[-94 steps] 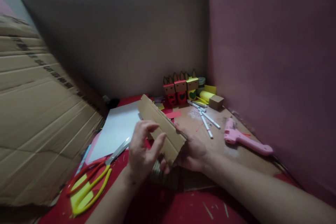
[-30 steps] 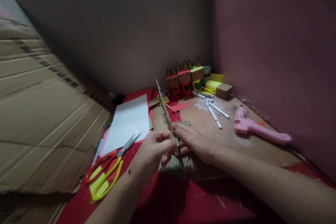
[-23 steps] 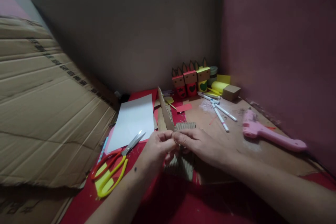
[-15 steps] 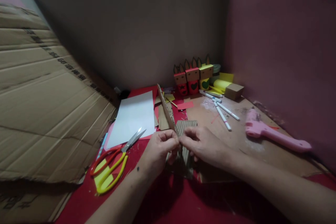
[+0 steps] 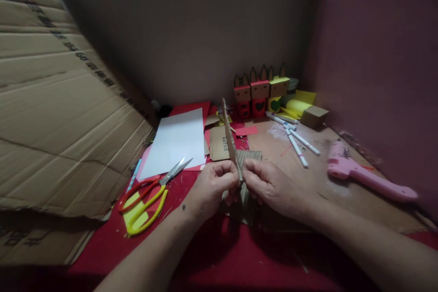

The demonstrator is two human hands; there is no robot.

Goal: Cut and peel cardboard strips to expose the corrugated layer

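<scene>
So a thin cardboard piece (image 5: 230, 136) is being held up on edge, pretty much mid-scene, with its long side run from the fingers out toward 12 o'clock. Its near end is pinched between the thumb and fingers of the left hand (image 5: 219, 185), which is closed down tight on it. The right hand (image 5: 270, 185) is curled up with its fingertips bunched right by that same end; whether the card is gripped by it or only touched can't be told. Below both hands a ribbed cardboard piece (image 5: 253, 155) can be seen, partly covered by them. Going by the held card as the clock's centre, a printed card scrap (image 5: 218, 144) is laid just beside it at 9, with a white sheet (image 5: 179, 141) farther out that way. Scissors (image 5: 163, 181) are left spread at 8 on the red tabletop (image 5: 219, 260). Three box-headed figures (image 5: 259, 96) are lined up at 1, a small cardboard box (image 5: 313, 117) is placed at 2, white markers (image 5: 296, 148) are scattered at 3, and a pink glue gun (image 5: 356, 171) is parked well beyond them.
</scene>
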